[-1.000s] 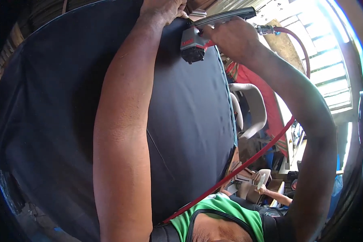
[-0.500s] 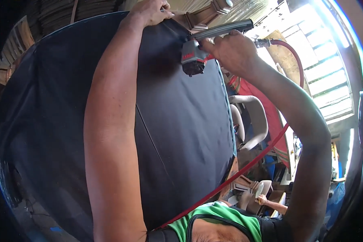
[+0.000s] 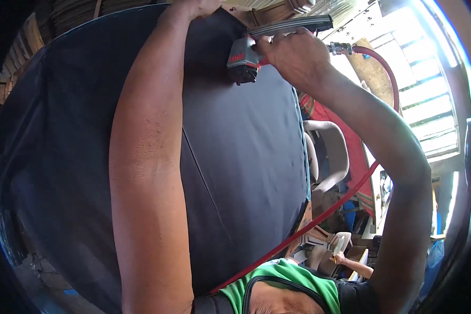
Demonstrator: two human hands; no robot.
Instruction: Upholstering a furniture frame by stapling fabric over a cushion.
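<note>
- My right hand (image 3: 294,55) was closed around a grey pneumatic stapler (image 3: 244,62), its nose pressed to the upper edge of the dark fabric panel (image 3: 246,157).
- My left hand (image 3: 196,6) reached the panel's top rim, mostly out of frame; I could not tell its grip.
- My left forearm (image 3: 146,157) hid the panel's middle.
- A red air hose (image 3: 345,201) trailed past pale plastic chairs (image 3: 327,157).
- Another person's hand (image 3: 343,257) showed at lower right.

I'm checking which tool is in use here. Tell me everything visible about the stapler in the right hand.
The air stapler has a grey body with a red patch, a long dark magazine and a metal fitting joined to a red hose. The right hand grips its handle, nose pressed to the dark fabric panel near the top edge.
</note>
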